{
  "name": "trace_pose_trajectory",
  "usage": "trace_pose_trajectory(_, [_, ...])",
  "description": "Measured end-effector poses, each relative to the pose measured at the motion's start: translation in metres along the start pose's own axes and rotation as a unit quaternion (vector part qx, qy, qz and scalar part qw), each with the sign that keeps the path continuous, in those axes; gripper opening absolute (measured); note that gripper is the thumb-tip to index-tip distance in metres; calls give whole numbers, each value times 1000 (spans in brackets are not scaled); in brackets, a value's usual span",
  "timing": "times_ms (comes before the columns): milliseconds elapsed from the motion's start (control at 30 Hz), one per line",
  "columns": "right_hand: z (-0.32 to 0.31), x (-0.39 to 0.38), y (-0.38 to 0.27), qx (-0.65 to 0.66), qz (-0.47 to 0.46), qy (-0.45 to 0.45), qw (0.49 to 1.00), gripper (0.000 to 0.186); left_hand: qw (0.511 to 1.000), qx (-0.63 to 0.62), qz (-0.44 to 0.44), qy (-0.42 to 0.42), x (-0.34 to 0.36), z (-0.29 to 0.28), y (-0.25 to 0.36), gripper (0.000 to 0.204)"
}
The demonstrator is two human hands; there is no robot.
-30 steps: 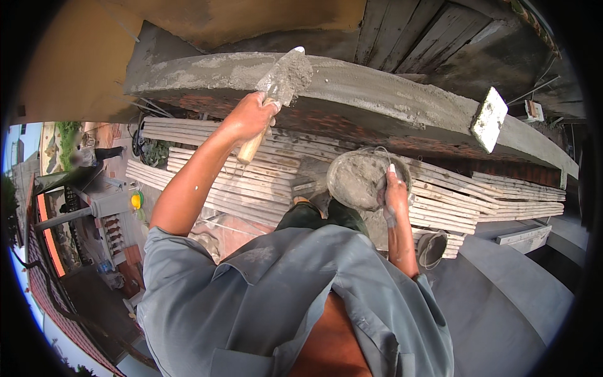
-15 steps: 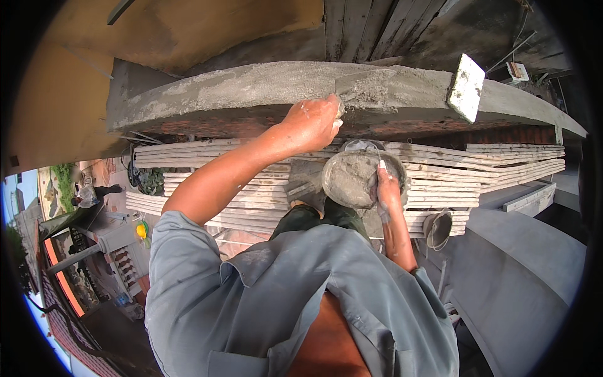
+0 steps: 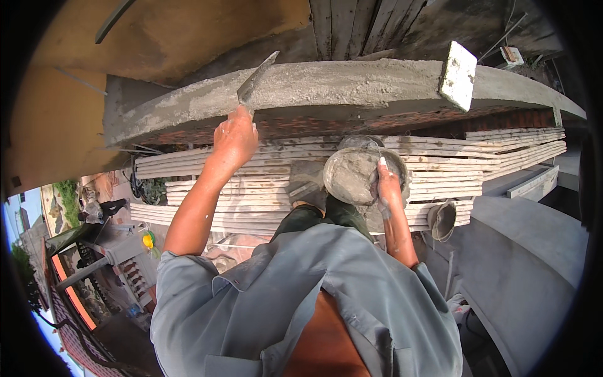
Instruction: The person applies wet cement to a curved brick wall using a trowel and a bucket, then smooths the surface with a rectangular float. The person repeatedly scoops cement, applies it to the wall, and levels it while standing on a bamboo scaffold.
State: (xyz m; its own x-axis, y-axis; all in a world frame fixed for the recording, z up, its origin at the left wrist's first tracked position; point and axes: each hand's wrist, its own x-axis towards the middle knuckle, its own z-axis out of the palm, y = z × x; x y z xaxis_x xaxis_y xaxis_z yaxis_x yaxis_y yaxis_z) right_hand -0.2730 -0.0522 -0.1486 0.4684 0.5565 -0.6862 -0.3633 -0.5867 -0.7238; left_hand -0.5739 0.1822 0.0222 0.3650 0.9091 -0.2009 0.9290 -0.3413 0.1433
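Note:
My left hand (image 3: 236, 135) is closed round the handle of a trowel (image 3: 256, 80). The trowel's grey blade points up and away to the right, tilted over the wet mortar on top of a low curved wall (image 3: 314, 81). My right hand (image 3: 388, 183) grips the right rim of a round bucket (image 3: 335, 190), thumb over its edge and fingers mostly hidden. Grey mortar (image 3: 359, 174) fills the bucket, which hangs before my legs, short of the wall. A pale patch, possibly a wrapping, shows at the right thumb's tip.
A white, mortar-spotted flat board (image 3: 458, 75) rests across the wall at right. Wooden planks (image 3: 264, 188) form the platform under me. A second bucket (image 3: 441, 221) hangs or stands at its right edge. At far left a person (image 3: 94, 210) is partly visible, low down.
My left hand has swung left along the wall, and the trowel blade has lifted off the mortar, leaving it smoother there. My right hand still holds the bucket in nearly the same place.

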Motion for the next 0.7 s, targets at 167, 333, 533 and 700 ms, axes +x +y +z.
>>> trace_pose_trajectory(167, [-1, 6, 9, -32, -28, -6, 999, 57, 987, -78, 139, 14, -7, 13, 52, 26])
trace_pose_trajectory(333, [1, 11, 20, -37, -30, 21, 999, 48, 951, -216, 222, -8, -4, 20, 119, 28])
trace_pose_trajectory(533, [5, 18, 23, -94, -16, 10, 995, 61, 914, -337, 209, -87, 6, 34, 157, 34])
trace_pose_trajectory(700, [21, 0, 6, -22, 6, -14, 1000, 60, 882, -430, 52, -184, 5, 25, 70, 34])
